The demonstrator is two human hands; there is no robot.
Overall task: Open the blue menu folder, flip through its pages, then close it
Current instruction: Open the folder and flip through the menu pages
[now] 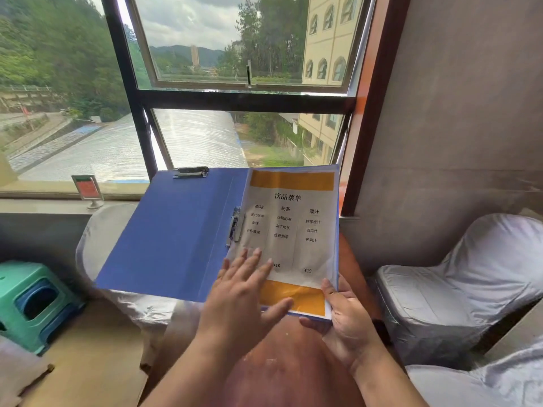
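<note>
The blue menu folder (176, 236) lies open and is held up in front of the window. Its left cover is bare blue inside, with a metal clip at the top edge and another at the spine. On its right half sits a white menu page (293, 227) with orange bands at top and bottom and black text. My left hand (244, 292) rests flat on the lower left of that page, fingers spread. My right hand (346, 321) grips the folder's lower right corner, thumb on the page.
A reddish round table (293, 362) lies below the folder. White-covered chairs stand behind the folder (105, 239) and at the right (458, 283). A green plastic stool (32, 301) is at the left, a small sign holder (88, 189) on the window sill.
</note>
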